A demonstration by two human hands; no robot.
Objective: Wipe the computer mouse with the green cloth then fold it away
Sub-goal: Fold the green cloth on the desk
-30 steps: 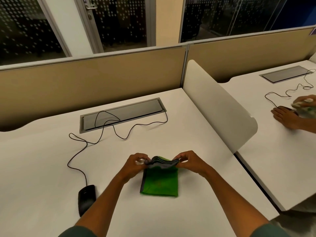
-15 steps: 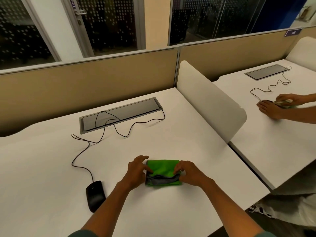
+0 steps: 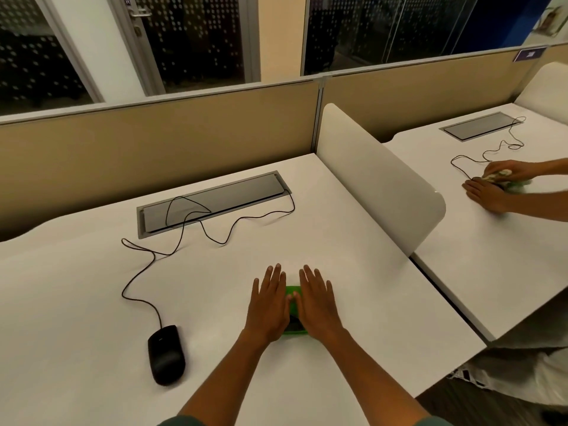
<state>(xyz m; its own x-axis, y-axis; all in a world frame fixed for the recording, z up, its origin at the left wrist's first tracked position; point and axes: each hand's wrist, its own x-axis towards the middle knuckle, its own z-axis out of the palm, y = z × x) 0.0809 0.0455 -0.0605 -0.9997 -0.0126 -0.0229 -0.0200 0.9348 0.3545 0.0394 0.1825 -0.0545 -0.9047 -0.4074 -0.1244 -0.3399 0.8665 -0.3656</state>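
Note:
The green cloth lies folded small on the white desk, mostly hidden under my palms. My left hand and my right hand rest flat on it side by side, fingers straight and slightly spread, gripping nothing. Only a narrow strip of green shows between the hands and at their near edge. The black computer mouse sits on the desk to the left of my left forearm, untouched, its cable looping back toward the rear.
A grey cable hatch is set into the desk's back. A white divider panel stands on the right. Beyond it, another person's hands work on a mouse at the neighbouring desk. The desk's front right corner is close.
I brought the cloth's far edge over into a smaller fold, then let go of its edges. Both hands now lie flat on top of it, fingers extended.

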